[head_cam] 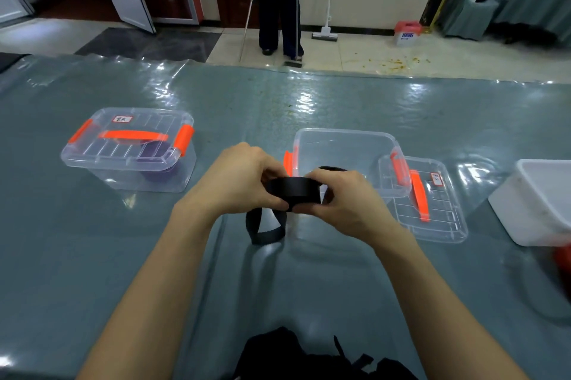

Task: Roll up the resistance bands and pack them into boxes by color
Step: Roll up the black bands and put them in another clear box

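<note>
Dark heap at six o'clock sits under both forearms, while left hand and right hand pinch a part-rolled black band at centre, just before the open clear box at one o'clock.

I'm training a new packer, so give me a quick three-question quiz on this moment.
1. True or false: the left box has its lid on.
2. What colour is the band held by the left hand and the right hand? A purple, B black, C red.
3. Fill in: the open box has its lid lying on its ____ side.
Key: 1 true; 2 B; 3 right.
</note>
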A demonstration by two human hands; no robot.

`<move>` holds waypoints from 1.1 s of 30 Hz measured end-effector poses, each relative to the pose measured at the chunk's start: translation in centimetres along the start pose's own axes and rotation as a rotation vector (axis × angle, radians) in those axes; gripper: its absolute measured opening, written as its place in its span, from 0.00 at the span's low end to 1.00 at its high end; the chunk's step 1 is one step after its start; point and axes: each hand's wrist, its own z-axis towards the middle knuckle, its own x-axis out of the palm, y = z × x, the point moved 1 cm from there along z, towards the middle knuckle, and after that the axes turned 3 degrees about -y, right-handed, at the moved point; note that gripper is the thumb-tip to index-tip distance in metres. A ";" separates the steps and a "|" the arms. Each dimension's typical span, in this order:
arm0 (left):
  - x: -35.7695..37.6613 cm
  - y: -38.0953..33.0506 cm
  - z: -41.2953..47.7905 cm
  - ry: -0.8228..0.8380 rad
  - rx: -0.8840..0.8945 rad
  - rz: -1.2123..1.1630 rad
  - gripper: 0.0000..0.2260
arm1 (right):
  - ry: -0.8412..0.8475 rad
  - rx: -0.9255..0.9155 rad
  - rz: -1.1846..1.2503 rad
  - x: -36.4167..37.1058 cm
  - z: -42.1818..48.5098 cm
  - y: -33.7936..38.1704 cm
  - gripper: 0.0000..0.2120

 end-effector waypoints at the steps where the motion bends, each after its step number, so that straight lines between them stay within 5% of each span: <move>1: 0.0 0.1 0.0 -0.015 0.010 -0.022 0.16 | -0.028 0.023 0.058 0.0 -0.1 -0.1 0.14; 9: 2.1 2.6 -1.0 -0.085 -0.069 -0.781 0.20 | -0.128 0.224 0.696 -0.7 -0.6 -0.2 0.25; 16: 2.8 2.0 -0.4 -0.242 -0.072 -0.871 0.20 | -0.109 0.291 0.947 0.0 -0.5 -0.2 0.22; 19: 2.2 2.5 -0.2 -0.205 -0.119 -0.782 0.20 | -0.037 0.228 0.719 0.8 -0.7 -0.2 0.38; 22: 1.1 3.0 0.2 -0.106 -0.175 -0.621 0.20 | -0.068 -0.051 0.028 1.6 -1.1 0.2 0.62; 27: 0.5 2.7 0.9 -0.032 -0.144 -0.458 0.18 | -0.317 -0.355 -0.243 2.8 -0.8 0.9 0.41; 33: 3.1 5.6 -0.5 0.111 -0.080 -0.704 0.31 | -0.477 -0.316 -0.179 2.7 -0.9 -0.4 0.36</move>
